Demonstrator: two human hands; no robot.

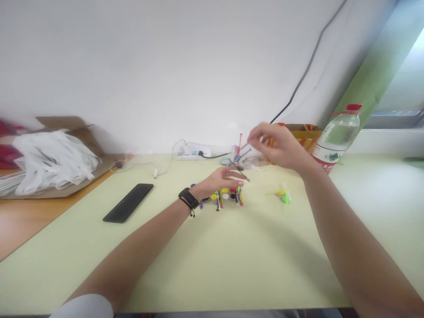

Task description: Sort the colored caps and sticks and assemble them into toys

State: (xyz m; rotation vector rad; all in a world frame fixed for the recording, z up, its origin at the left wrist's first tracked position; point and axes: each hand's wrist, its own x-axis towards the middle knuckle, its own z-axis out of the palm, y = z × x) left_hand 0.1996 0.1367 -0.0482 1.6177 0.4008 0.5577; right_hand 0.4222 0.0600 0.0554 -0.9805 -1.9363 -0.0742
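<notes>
My left hand (222,180), with a black watch (188,198) on its wrist, reaches over a cluster of small coloured plastic pieces (225,197) with round discs and thin sticks. Its thumb and finger close near a black plastic piece (240,168) with thin rods; the exact contact is blurred. Higher and to the right, my right hand (273,143) pinches a thin dark stick (244,145). Just behind the left fingers is a blue plastic piece (236,157), with a red stick (240,140) rising near it. Several yellow, green and white pieces (284,194) lie on the table to the right.
A flat black object (128,203) lies on the pale green table (198,265) at left. Along the wall are a power strip (194,153) and cables. White strips (56,161) fill a cardboard box at far left. A large bottle (338,137) stands beside my right forearm.
</notes>
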